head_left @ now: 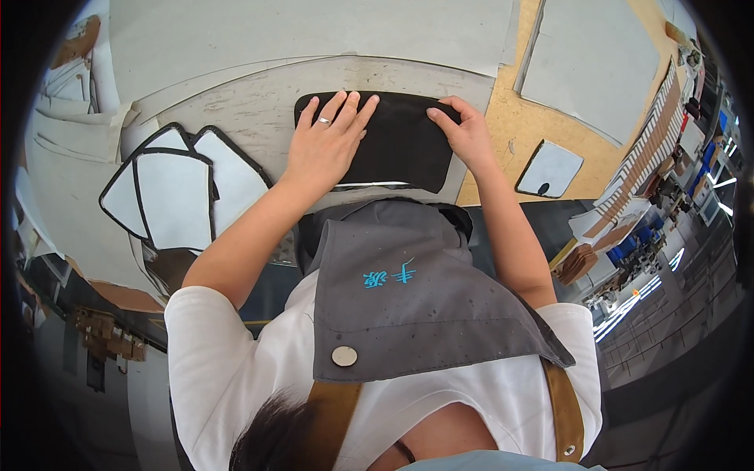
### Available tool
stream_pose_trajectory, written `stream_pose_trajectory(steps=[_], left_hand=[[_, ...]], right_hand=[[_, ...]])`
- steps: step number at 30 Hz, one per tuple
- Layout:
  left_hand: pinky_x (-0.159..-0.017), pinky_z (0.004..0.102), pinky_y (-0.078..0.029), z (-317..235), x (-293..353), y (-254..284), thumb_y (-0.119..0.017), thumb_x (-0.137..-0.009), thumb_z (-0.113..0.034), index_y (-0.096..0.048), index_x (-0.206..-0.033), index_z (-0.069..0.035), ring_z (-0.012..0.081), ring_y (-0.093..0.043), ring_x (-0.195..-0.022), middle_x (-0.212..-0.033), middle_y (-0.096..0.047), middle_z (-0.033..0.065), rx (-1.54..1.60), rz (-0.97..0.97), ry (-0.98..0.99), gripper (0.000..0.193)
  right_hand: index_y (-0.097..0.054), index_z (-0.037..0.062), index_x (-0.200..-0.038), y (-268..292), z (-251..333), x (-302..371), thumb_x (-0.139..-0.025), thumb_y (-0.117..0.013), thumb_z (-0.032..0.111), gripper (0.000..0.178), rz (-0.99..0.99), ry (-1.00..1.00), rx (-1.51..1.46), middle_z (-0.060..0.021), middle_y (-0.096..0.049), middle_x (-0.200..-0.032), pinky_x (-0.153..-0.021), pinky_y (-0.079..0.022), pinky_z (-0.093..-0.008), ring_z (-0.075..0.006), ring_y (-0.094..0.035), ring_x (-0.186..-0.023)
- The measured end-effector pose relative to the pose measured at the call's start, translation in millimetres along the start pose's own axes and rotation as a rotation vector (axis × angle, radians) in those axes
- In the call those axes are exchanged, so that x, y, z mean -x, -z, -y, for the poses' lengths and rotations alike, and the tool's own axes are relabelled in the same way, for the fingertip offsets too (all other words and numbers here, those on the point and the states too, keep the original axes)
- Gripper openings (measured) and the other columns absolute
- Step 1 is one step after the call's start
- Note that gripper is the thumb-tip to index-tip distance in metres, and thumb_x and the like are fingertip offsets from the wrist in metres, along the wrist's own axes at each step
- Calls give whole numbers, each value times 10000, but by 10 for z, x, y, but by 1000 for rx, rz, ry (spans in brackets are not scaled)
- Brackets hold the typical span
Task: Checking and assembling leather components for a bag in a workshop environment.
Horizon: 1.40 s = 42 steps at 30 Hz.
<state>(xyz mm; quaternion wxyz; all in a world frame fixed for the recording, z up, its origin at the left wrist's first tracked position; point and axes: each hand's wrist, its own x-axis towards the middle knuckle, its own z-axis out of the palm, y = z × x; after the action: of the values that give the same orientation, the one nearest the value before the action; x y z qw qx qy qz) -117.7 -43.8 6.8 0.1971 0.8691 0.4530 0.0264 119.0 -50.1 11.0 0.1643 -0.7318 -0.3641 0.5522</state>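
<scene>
Nearest is the person's white shirt [212, 345], with brown straps [564, 408] and a gray apron [440, 330] that has blue stitched marks and a round, shiny button. Just past the apron, a flat black piece [402, 145] with round corners lies on the gray table top [267, 102], and a thin white strip [373, 185] shows along its near edge. The left hand [328, 141] lies flat on the left part of the black piece, its fingers spread a little apart and pointing to the far edge; one finger wears a ring. The right hand [465, 129] is at the far right corner, with its thumb on top and a finger close by at the edge, but I cannot tell if they pinch it. To the left, some white pieces with black edges [174, 200] lie partly on top of each other. To the right, a small white piece [554, 166] sits on a yellow-brown board [503, 102]. Farther away are big gray sheets [298, 31], and far off to the right are bright lights [642, 297].
</scene>
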Motion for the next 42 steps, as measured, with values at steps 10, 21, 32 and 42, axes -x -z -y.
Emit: stream_pose_trajectory(steps=[10, 21, 32, 42], left_hand=[[-961, 389, -335, -1, -113, 89, -594, -811, -188, -498, -1262, -163, 175, -452, -1142, -1217, -499, 19, -93, 60, -32, 462], [-1007, 364, -332, -250, -316, -71, -573, -805, -138, -498, -1236, -70, 172, -414, -1240, -1326, -457, 44, 73, 83, -288, 442], [-940, 342, -393, -318, -378, -53, -570, -835, -182, -474, -1276, -98, 175, -459, -1167, -1256, -504, 35, 4, 54, -255, 459], [-835, 325, -387, -373, -440, -31, -565, -847, -255, -426, -1337, -210, 176, -480, -1109, -1203, -514, 27, -62, 97, -244, 511]], right_hand=[[-617, 36, -918, -35, -73, -24, -783, -674, 254, 262, -80, 135, 151, -64, -535, -566, -472, -377, -278, -109, -435, -458], [-599, 10, -894, -50, 54, 18, -799, -670, 230, 250, -58, 136, 298, -72, -595, -673, -527, -417, -264, -96, -501, -561], [-581, 37, -815, 111, -158, 269, -866, -618, 256, 228, -32, -155, -337, 25, -517, -605, -502, -382, -213, -50, -477, -548], [-597, 29, -833, -51, -282, 223, -870, -603, 190, 165, -154, -105, -387, 26, -521, -610, -511, -359, -204, -35, -430, -565]])
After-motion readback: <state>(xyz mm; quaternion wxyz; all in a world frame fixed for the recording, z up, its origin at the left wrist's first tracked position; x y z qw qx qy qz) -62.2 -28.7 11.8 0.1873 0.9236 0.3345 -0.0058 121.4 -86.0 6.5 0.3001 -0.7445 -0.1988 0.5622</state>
